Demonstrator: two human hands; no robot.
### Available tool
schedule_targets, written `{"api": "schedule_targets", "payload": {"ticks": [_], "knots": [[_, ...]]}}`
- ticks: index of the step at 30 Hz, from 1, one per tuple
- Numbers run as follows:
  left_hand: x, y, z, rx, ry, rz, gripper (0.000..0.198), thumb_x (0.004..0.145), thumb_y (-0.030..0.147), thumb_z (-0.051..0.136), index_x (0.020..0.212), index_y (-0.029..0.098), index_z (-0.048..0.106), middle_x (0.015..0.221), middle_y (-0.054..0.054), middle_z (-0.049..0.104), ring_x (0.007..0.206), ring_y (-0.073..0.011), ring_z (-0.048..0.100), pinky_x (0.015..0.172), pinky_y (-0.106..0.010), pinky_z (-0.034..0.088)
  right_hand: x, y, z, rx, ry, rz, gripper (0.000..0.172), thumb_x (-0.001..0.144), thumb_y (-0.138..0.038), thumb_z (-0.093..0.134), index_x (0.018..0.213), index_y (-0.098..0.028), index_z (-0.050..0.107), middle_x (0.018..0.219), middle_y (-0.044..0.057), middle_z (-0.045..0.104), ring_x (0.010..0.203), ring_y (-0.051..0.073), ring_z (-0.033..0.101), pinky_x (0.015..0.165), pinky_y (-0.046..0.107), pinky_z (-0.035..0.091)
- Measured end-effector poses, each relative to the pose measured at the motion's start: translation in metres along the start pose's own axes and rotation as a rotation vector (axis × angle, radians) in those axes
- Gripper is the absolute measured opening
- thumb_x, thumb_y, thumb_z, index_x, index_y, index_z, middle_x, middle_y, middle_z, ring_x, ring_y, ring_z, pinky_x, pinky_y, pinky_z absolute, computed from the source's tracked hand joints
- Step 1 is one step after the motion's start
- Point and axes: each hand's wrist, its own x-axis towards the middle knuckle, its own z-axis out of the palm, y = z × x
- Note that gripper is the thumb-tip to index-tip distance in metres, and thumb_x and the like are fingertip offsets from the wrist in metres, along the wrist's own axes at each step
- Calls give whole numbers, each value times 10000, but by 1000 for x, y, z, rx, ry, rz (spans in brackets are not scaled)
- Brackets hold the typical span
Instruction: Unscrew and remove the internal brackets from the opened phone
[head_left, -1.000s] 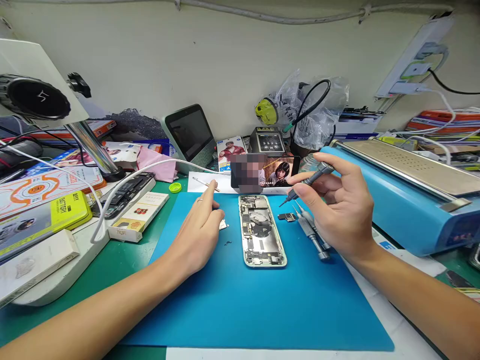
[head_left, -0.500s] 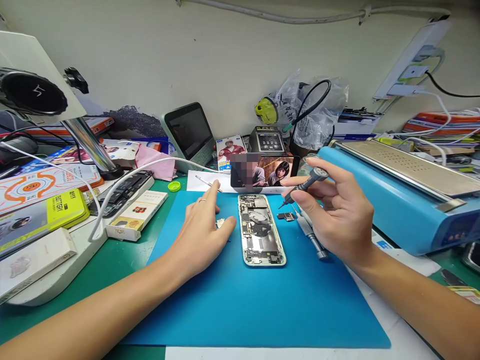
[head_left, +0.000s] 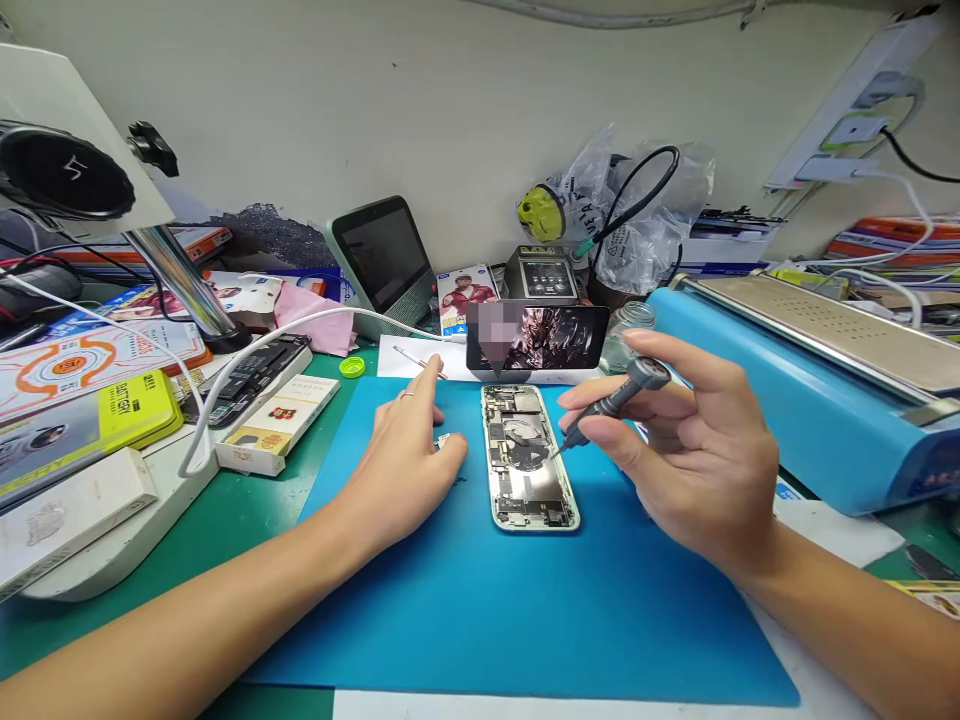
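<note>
The right hand is closed on a precision screwdriver, pinching its grey shaft between thumb and fingertips while the index finger lies over the cap end. The tool slants down to the left, and its tip sits over the right edge of the opened phone; whether it touches a screw cannot be told. The left hand lies open and palm down on the blue mat, just left of the phone. It holds nothing, and a small metal part lies close by its thumb.

The opened phone lies flat in the middle of the mat, its long side running near to far, its boards and shields exposed inside a pale frame. Just beyond its far end a second phone stands on its long edge with a picture playing. Left of that, a thin metal tool rests on a white sheet, and a green bottle cap sits on the counter.

Farther left lie a white cigarette pack, a white cable and a yellow battery box. A blue machine with a metal top fills the right side. At the wall stand a small smart display and a soldering station.
</note>
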Motion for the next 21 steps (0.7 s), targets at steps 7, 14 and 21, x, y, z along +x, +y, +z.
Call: {"api": "schedule_targets", "payload": {"ticks": [7,14,21], "knots": [[-1,3,2,32,15,30,919,861,363,530,1699,192,193,1236,-137,603,1098,-350,507,979,-515,429,-7,-8,13,121,-155,54,562,938,-32,704,1382,-349,573,1031,-18,734,948,137,792,835,251,698],[-2,2,2,59,13,95,918,878,397,516,1698,151,186,1371,-171,567,1148,-351,509,1031,-536,408,-9,-7,13,140,-198,61,533,960,-41,686,1389,-329,556,1039,-11,746,958,123,786,861,237,693],[-1,3,2,71,11,78,924,883,427,504,1700,148,175,1398,-177,562,1224,-375,482,1063,-556,389,-11,-4,17,153,-214,74,528,970,-56,682,1395,-345,560,1060,-22,753,1004,114,780,910,230,684]]}}
